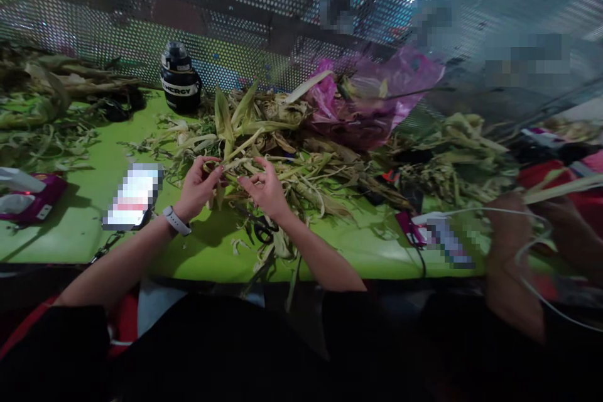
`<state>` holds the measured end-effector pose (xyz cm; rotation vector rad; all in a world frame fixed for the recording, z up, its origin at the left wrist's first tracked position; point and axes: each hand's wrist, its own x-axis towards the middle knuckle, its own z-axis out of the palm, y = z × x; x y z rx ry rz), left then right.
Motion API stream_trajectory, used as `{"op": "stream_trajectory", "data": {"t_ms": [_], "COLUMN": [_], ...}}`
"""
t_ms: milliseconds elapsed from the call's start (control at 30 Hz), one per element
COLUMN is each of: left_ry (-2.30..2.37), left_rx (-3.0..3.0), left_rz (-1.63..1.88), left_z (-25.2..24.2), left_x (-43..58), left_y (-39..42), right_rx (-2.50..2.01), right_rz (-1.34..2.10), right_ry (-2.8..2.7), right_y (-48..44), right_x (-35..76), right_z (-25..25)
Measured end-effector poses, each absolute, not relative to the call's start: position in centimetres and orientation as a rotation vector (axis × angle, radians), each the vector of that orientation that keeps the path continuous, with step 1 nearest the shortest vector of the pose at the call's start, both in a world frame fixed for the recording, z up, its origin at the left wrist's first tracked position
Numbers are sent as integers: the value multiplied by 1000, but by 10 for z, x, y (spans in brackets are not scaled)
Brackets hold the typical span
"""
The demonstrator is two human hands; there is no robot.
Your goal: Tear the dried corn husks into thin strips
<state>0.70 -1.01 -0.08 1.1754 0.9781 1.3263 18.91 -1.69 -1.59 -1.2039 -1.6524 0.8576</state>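
Nearest, black clothing (211,352) along the bottom of the view, then a pale-strapped watch (176,221) on the left wrist and black-handled scissors (264,231) lying on the green table (198,257). A little farther in, above the table between the left hand (198,188) and the right hand (266,188), a thin pale husk strip (230,176). Likely very light, limp and bendy, not slippery, easily split along the grain; probably best taken near an end, lightly, between thumb and fingertips. On the left, curled fingers, closed on the strip in a pinch with the thumb. On the right, half-curled fingers near the strip; cannot tell whether gripping it or only touching. Just beyond, a loose heap of husks (311,188), with broad leaves (230,116) sticking up. Farther back, a black bottle (181,91) and a crumpled purple bag (362,119), both before a perforated screen (245,31).
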Motion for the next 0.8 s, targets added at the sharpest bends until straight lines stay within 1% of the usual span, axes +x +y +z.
{"op": "stream_trajectory", "data": {"t_ms": [100, 233, 367, 467, 567, 667, 733, 800], "left_ry": [1134, 1258, 1249, 1115, 911, 806, 786, 778], "left_rx": [1304, 1547, 1679, 1709, 1630, 1513, 1440, 1369], "left_rz": [1411, 1364, 1337, 1187, 985, 832, 806, 835], "left_z": [-2, -4, -1, 4, 10, 14, 16, 16], "left_x": [2, -4, -7, -8, -8, -8, -7, -6], "left_y": [-4, -1, -2, -3, -7, -12, -15, -17], "right_rx": [-1223, -1036, -933, -946, -995, -1079, -1147, -1186], "right_rz": [569, 216, 63, 0, 140, 499, 735, 846], "right_ry": [-1808, -2147, -2322, -2214, -2004, -1837, -1741, -1670], "right_y": [-19, -23, -25, -23, -19, -15, -15, -16], "right_x": [191, 193, 200, 206, 211, 212, 210, 207], "right_z": [-12, -5, 5, 14, 19, 18, 15, 11]}}
